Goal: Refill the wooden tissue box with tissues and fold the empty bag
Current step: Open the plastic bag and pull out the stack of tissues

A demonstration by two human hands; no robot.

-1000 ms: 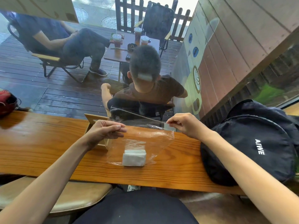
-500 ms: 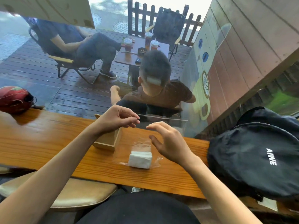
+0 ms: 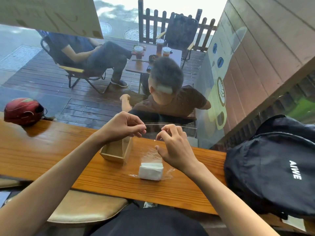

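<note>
A clear plastic bag [image 3: 150, 153] stands upright on the wooden counter [image 3: 51, 150], with a white stack of tissues [image 3: 150, 170] at its bottom. My left hand [image 3: 124, 127] pinches the bag's top edge at the left. My right hand [image 3: 172, 145] hovers at the bag's mouth with curled fingers pinching the film near the top. The open wooden tissue box [image 3: 117, 150] sits just left of the bag, under my left hand, and looks empty.
A black backpack [image 3: 272, 169] lies on the counter at the right. A red helmet [image 3: 23, 110] rests at the far left. A glass window runs along the counter's far edge. A tan stool seat [image 3: 85, 208] sits below the near edge.
My right hand let go of the bag's right corner, swung in toward the middle and now pinches the film at the mouth. My left hand has kept its pinch on the top edge.
</note>
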